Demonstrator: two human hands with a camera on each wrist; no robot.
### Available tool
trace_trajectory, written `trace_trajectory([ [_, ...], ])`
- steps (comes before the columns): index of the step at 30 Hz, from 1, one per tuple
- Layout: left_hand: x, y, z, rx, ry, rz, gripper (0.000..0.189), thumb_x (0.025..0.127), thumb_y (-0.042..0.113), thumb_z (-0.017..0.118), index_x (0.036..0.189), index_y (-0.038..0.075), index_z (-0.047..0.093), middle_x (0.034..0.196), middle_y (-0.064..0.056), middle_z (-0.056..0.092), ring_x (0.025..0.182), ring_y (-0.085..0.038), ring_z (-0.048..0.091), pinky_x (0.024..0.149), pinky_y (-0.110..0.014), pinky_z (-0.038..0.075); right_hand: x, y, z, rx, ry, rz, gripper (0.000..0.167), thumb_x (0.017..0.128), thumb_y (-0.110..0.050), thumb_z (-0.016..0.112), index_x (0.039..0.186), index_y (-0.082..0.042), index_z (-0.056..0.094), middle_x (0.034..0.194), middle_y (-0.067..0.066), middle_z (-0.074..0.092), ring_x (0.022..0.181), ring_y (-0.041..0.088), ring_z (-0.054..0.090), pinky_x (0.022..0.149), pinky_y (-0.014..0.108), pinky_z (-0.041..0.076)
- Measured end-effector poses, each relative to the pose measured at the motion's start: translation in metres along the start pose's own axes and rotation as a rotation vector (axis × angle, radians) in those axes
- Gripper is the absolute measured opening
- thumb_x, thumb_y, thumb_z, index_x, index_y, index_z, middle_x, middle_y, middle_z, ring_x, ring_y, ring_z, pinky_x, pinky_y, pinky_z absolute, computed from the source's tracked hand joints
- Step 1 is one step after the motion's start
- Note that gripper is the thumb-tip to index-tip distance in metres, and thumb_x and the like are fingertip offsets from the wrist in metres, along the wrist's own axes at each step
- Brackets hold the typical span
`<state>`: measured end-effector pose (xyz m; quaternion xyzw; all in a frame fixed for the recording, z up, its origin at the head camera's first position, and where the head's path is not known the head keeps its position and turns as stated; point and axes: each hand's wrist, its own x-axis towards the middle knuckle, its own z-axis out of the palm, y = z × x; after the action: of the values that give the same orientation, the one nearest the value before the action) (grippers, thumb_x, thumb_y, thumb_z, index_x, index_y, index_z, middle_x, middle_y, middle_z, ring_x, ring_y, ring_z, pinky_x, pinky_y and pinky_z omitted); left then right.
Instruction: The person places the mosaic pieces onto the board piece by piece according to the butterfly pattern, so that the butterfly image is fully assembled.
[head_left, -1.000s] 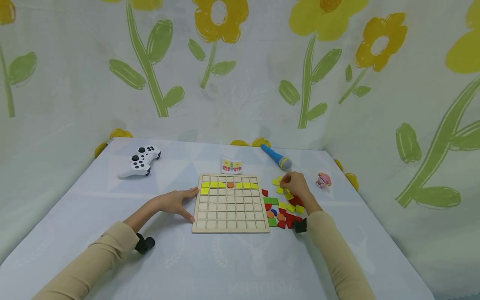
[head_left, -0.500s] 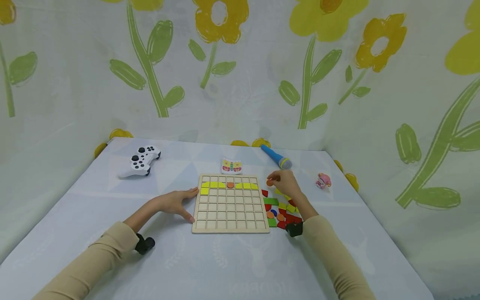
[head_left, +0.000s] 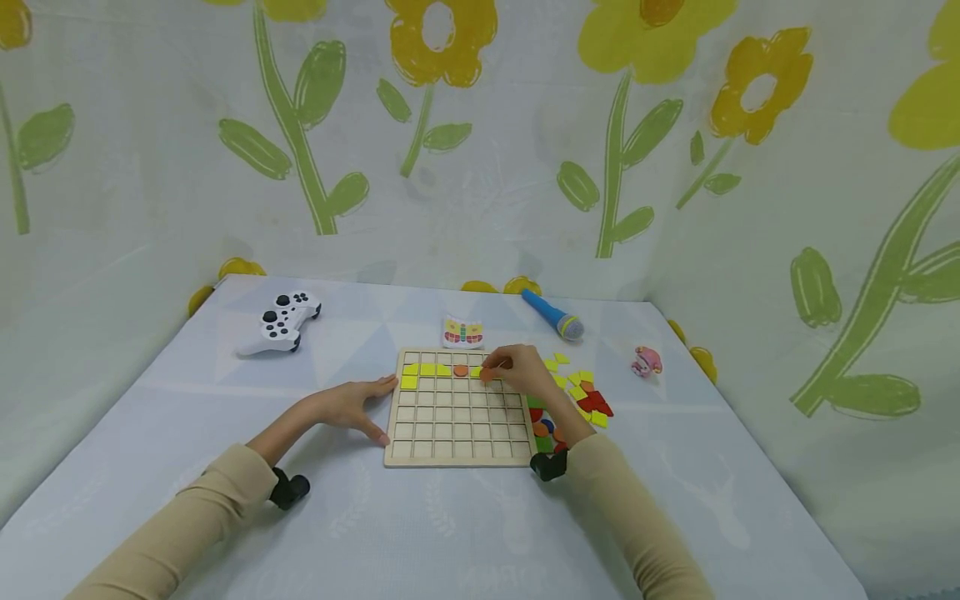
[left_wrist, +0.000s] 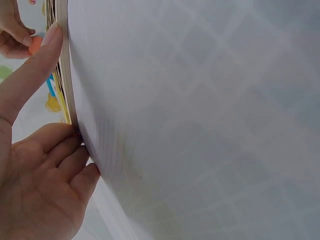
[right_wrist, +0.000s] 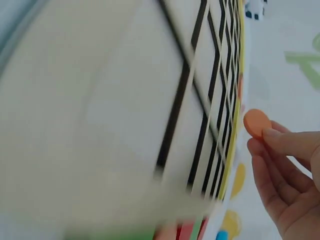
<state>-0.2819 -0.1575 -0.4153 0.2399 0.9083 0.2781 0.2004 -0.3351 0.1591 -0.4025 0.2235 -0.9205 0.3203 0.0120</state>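
My right hand point(head_left: 523, 371) pinches an orange disc point(right_wrist: 256, 123) between thumb and fingertips, over the upper right part of a wooden grid board point(head_left: 453, 432). Yellow pieces point(head_left: 427, 369) fill part of the board's second row, with an orange disc point(head_left: 461, 371) among them and a yellow square point(head_left: 408, 382) below at the left. My right hand hides the row's right end. With thumb and fingers spread apart, my left hand point(head_left: 347, 407) touches the board's left edge; the left wrist view shows the thumb point(left_wrist: 35, 72) and fingertips against that edge.
Loose yellow, red, green, orange and blue pieces point(head_left: 596, 404) lie right of the board. Behind it stands a small patterned card point(head_left: 462, 332). A white game controller point(head_left: 283, 322) is at back left, a blue microphone point(head_left: 553, 314) at back right, a pink figurine point(head_left: 647, 362) farther right.
My right hand has come left from the loose pieces to over the board, carrying an orange disc picked up among them. My left hand stays at the board's edge.
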Motion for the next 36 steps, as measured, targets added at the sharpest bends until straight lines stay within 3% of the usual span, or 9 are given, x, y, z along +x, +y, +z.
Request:
trace_trajectory([
  [9, 0.000, -0.002, 0.000, 0.000, 0.002, 0.006, 0.107, 0.072, 0.037, 0.085, 0.150, -0.002, 0.023, 0.156, -0.022, 0.018, 0.142, -0.043, 0.016, 0.112, -0.056, 0.020, 0.016, -0.036, 0.034, 0.045, -0.088, -0.056, 0.010, 0.088, -0.008, 0.071, 0.097, -0.008, 0.075, 0.093, 0.002, 0.072, 0.078, 0.013, 0.064, 0.072, 0.021, 0.053],
  [15, 0.000, -0.003, 0.000, -0.003, 0.002, 0.022, 0.106, 0.073, 0.036, 0.084, 0.150, -0.003, 0.023, 0.156, -0.023, 0.018, 0.142, -0.044, 0.016, 0.112, -0.057, 0.019, 0.025, -0.054, 0.051, 0.059, -0.110, -0.040, 0.011, 0.088, -0.008, 0.070, 0.098, -0.007, 0.074, 0.093, 0.001, 0.071, 0.080, 0.012, 0.063, 0.075, 0.020, 0.052],
  [24, 0.001, -0.002, 0.000, 0.001, 0.000, 0.025, 0.106, 0.073, 0.036, 0.084, 0.150, -0.003, 0.023, 0.156, -0.023, 0.017, 0.141, -0.044, 0.016, 0.112, -0.057, 0.019, 0.032, -0.062, 0.060, 0.006, -0.077, -0.024, 0.007, 0.088, -0.008, 0.071, 0.094, -0.007, 0.075, 0.089, 0.000, 0.071, 0.081, 0.013, 0.062, 0.073, 0.021, 0.050],
  [31, -0.001, 0.001, -0.001, 0.001, -0.007, 0.018, 0.105, 0.074, 0.036, 0.083, 0.150, -0.003, 0.023, 0.156, -0.023, 0.017, 0.142, -0.044, 0.016, 0.111, -0.058, 0.020, 0.031, -0.062, 0.062, -0.019, -0.093, 0.015, 0.010, 0.087, -0.007, 0.071, 0.095, -0.007, 0.077, 0.093, 0.002, 0.072, 0.081, 0.012, 0.060, 0.069, 0.020, 0.050],
  [36, -0.001, 0.001, 0.000, -0.001, -0.006, 0.017, 0.105, 0.074, 0.035, 0.083, 0.150, -0.003, 0.023, 0.156, -0.024, 0.017, 0.142, -0.045, 0.015, 0.111, -0.059, 0.019, 0.029, -0.062, 0.061, -0.030, -0.122, -0.005, 0.014, 0.088, -0.006, 0.070, 0.100, -0.007, 0.076, 0.098, 0.002, 0.073, 0.086, 0.013, 0.062, 0.074, 0.020, 0.051],
])
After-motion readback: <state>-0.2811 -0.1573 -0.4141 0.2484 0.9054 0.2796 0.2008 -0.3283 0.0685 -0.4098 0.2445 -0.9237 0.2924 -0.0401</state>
